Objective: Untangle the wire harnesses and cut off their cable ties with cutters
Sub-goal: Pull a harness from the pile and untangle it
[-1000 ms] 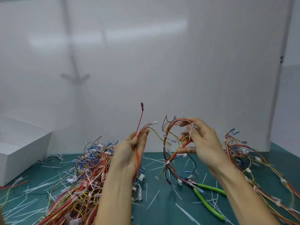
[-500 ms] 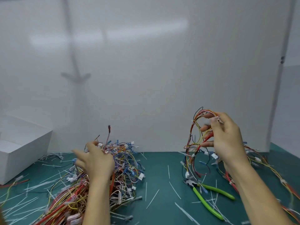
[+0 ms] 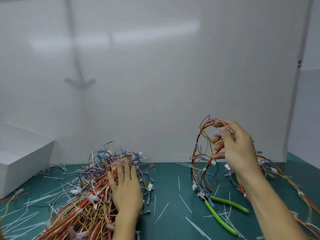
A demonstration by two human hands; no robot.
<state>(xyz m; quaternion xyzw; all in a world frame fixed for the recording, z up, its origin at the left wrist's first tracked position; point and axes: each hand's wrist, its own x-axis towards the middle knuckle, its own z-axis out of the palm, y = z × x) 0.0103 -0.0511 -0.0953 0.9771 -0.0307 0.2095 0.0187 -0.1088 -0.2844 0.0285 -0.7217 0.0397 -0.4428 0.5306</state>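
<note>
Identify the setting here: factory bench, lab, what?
Probably a wire-harness rework bench: a pile of tangled harnesses on a green mat, snipped cable ties scattered about, and green-handled cutters lying below one harness that the right hand holds up.

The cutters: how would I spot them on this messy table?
Look at the teal mat, right of centre, under the wire harness that the right hand holds up. The cutters lie flat there among white cut ties; only they have bright green handles.
</note>
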